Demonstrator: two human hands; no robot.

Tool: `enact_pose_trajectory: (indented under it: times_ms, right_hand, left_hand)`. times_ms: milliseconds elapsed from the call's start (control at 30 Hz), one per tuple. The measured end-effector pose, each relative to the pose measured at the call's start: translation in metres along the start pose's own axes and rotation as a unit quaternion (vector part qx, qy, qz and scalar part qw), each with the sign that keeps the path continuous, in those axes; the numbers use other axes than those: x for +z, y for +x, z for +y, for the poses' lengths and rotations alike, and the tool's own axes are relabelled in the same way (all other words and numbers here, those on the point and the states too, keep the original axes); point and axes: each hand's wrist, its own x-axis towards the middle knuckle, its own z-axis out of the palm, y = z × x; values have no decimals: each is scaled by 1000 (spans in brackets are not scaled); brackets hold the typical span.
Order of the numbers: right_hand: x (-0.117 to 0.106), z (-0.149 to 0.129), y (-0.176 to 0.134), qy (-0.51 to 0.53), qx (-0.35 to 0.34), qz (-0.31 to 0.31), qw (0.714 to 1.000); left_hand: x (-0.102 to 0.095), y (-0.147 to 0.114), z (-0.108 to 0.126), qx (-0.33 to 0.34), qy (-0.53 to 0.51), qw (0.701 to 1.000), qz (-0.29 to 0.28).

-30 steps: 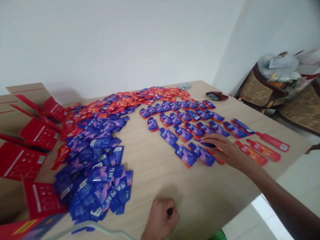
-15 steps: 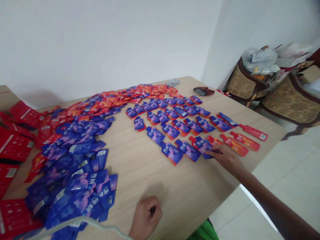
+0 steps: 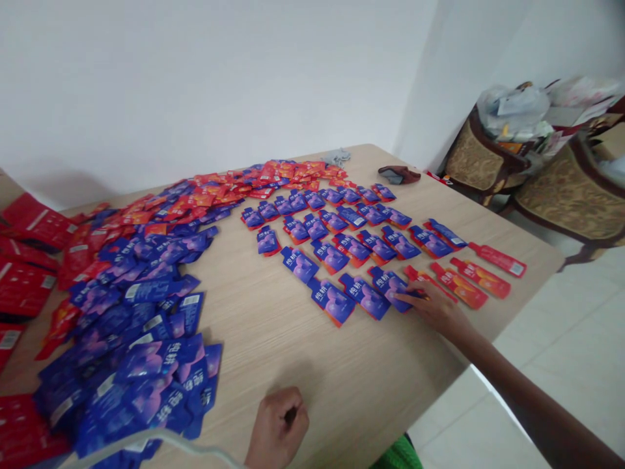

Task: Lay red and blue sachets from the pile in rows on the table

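My left hand (image 3: 279, 426) rests as a loose fist near the front of the table, its fingers curled with nothing seen in them. My right hand (image 3: 437, 311) reaches over the front row. Its outstretched index finger lies on the lower right of a blue pouch (image 3: 389, 284), which lies flat; the other fingers are partly hidden. Left of that pouch are two more blue pouches, one of them a blue pouch with orange edging beneath (image 3: 333, 301). To the right lie red-orange pouches (image 3: 459, 286), one partly covered by my hand. Rows of blue pouches (image 3: 351, 247) stretch behind.
A heap of loose blue pouches (image 3: 146, 371) covers the left, with a red-and-orange pile (image 3: 209, 192) along the wall. Red boxes (image 3: 24, 280) stand at the left edge. A white cable (image 3: 170, 435) crosses the front. A brown item (image 3: 399, 174) lies far right, near chairs (image 3: 476, 159).
The blue pouch under my right index finger has shifted slightly left and now covers the red piece that showed beside it. My left fist stays closed; the view has turned slightly.
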Motion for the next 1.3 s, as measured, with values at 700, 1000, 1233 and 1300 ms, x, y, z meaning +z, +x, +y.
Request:
enact_pose_trajectory:
  times_ms: [700,1000,1233,1300]
  right_hand:
    - [-10,12,4,44,19,-50,998]
    - [-12,16,4,44,22,-37,998]
    - [-14,22,-3,27,38,-41,998]
    - [-17,21,-1,32,41,-37,998]
  left_hand:
    - [-4,3,2,12,-4,1000,13]
    - [-3,2,1,14,7,1000,5]
    - [-4,4,2,24,10,1000,12]
    - [-3,4,1,27,10,1000,12]
